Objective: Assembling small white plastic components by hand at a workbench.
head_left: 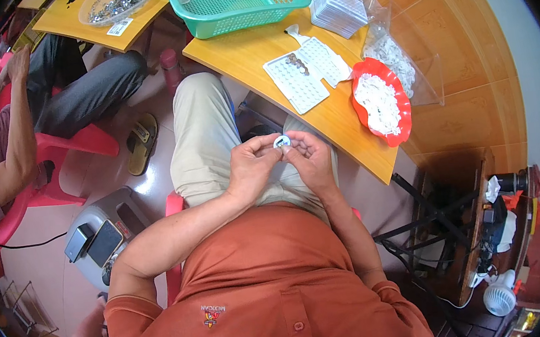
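Observation:
Over my lap, a small round white piece with a dark marking in its middle [282, 141] is held between both hands. My left hand [251, 167] pinches it from the left with thumb and fingertips. From the other side, my right hand [309, 158] grips its edge, the thumb against the front. What lies behind the piece is hidden by my fingers. On the yellow table [344, 118] ahead, a white tray with rows of small cells [298, 90] carries several small brown bits. Beside it lies a second white celled sheet [324, 59].
Right of the trays sits a red wavy-edged dish [401, 99] of small white parts, next to a clear bag of white pieces [392, 57]. Stacked clear trays [338, 11] and a green basket [238, 19] stand farther back. Another person [1, 150] sits at the left.

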The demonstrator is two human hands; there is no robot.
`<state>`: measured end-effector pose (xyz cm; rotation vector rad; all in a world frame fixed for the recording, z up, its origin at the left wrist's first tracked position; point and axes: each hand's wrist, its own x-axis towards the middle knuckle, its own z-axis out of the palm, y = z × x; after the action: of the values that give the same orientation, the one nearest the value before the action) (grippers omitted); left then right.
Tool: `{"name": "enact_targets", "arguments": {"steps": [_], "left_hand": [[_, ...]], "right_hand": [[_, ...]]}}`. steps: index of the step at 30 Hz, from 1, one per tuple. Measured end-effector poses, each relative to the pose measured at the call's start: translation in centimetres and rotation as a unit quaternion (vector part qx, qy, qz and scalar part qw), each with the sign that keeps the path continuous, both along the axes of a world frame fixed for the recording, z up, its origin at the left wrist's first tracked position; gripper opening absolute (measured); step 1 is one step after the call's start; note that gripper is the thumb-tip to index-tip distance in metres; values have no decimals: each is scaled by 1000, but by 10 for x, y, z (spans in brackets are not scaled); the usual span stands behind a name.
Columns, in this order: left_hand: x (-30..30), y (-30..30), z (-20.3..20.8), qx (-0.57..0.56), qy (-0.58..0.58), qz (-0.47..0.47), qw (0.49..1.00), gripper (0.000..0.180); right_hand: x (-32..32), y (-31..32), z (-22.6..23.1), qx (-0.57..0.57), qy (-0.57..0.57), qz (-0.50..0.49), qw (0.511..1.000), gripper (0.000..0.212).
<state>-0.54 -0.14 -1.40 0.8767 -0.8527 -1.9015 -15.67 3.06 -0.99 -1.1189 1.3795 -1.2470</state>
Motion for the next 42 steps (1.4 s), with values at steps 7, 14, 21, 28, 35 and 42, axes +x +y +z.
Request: {"name": "enact_targets", "arguments": {"steps": [7, 14, 21, 28, 35, 42], "left_hand": [[0, 0, 3, 8, -10, -9, 1000, 26], [0, -2, 2, 11, 23, -5, 1000, 25], [0, -3, 2, -12, 4, 7, 1000, 21], [3, -4, 1, -27, -33, 14, 999, 20], [4, -5, 4, -3, -44, -1, 999, 23], [7, -9, 9, 50, 25, 27, 998, 23]], "right_hand": [[-3, -4, 3, 59, -82, -5, 995, 17], [-4, -3, 1, 34, -93, 3, 995, 16], [-1, -3, 5, -9, -40, 29, 999, 18], [3, 0, 13, -2, -10, 29, 1000, 17], [0, -2, 15, 10, -6, 31, 999, 18], [-32, -33, 50, -22, 256, -56, 965, 24]]}}
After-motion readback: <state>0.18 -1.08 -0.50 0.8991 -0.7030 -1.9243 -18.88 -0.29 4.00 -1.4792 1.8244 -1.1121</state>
